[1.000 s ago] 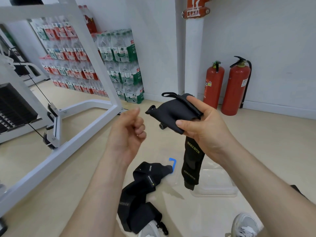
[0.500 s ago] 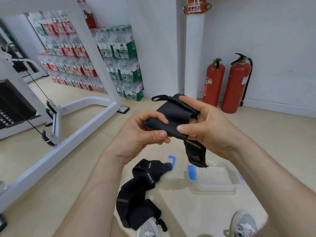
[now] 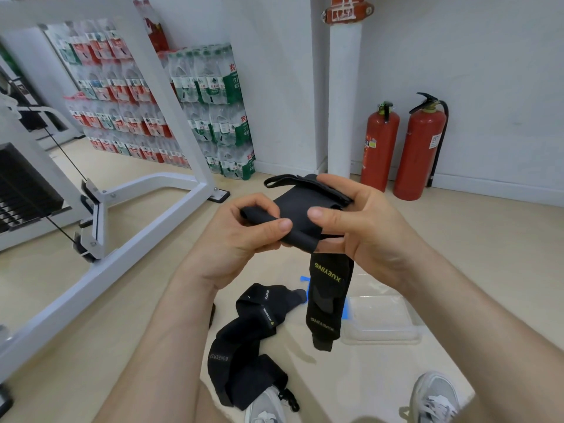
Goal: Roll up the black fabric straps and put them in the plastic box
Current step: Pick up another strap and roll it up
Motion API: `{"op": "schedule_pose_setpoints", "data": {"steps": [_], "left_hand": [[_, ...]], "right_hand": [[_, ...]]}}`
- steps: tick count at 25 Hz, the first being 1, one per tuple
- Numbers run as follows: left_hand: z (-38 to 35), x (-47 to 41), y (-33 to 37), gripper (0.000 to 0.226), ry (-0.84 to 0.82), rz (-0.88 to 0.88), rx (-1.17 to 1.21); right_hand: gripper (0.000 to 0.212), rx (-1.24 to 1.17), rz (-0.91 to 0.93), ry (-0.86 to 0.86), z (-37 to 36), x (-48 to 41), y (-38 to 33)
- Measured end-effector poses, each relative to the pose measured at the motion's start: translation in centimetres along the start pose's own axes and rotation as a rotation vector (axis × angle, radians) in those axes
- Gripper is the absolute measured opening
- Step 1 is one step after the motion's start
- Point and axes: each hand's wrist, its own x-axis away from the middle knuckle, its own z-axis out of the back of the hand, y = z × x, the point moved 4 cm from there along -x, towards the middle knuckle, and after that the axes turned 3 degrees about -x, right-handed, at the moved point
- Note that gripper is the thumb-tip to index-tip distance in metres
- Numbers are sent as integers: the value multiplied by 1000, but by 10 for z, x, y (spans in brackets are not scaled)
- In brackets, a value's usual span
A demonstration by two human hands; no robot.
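The left hand (image 3: pixel 241 236) and right hand (image 3: pixel 366 230) hold one black strap (image 3: pixel 300 206) in the air, above and just left of the clear plastic box (image 3: pixel 384 334) on the floor (image 3: pixel 488 254). The left fingers (image 3: pixel 274 224) pinch the strap's wide end, thumb on top. The right fingers (image 3: pixel 323 213) are curled round the other side of the same wide part, thumb pressed on the fabric. The strap's narrow tail (image 3: pixel 328 300), lettered XUEYING, hangs down to the box's left edge, hiding part of a blue latch (image 3: pixel 346 309).

A second black strap (image 3: pixel 244 355) lies loose on the floor, left of the box and apart from it. Beyond the box, against the wall, stand two red fire extinguishers (image 3: pixel 419 151). Far left of the box, stacked packs of water bottles (image 3: pixel 213 111) stand behind a white metal frame (image 3: pixel 137 227). A grey shoe (image 3: pixel 435 395) shows nearer than the box.
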Motion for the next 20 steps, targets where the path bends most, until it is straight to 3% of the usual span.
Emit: {"op": "schedule_pose_setpoints", "data": {"steps": [4, 8, 13, 16, 20], "left_hand": [[0, -4, -1, 23, 106, -9, 14], [-7, -6, -2, 25, 128, -52, -7], [5, 0, -2, 19, 6, 48, -20], [20, 0, 1, 6, 157, 54, -79], [20, -1, 0, 10, 282, 70, -98]], "right_hand": [[90, 182, 72, 41, 3, -2, 1], [82, 367, 94, 57, 5, -4, 1], [66, 203, 1, 23, 12, -3, -1], [68, 234, -11, 30, 19, -2, -5], [77, 492, 31, 48, 21, -3, -5]]}}
